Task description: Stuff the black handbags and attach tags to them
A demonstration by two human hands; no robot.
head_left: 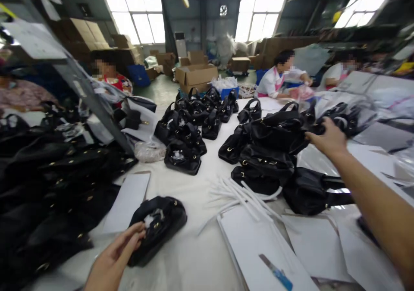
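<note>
A small black handbag (166,228) with gold fittings and white stuffing lies tilted on the white table in front of me. At its near left edge, my left hand (118,250) has its fingers closed on the bag. Over on the right, a pile of black handbags (274,133) is stacked up. My right hand (330,138) reaches to the right end of this pile, thumb and fingers around a black part of a bag. Its exact grip is partly hidden. Below the pile lies a bundle of white strips (241,194).
A blue-handled cutter (276,273) lies on white boards (255,243) at the front. More black bags (190,127) stand mid-table; a dark heap (58,187) fills the left beside a slanted metal post (93,97). Co-workers sit beyond. Cardboard boxes (196,73) stand behind.
</note>
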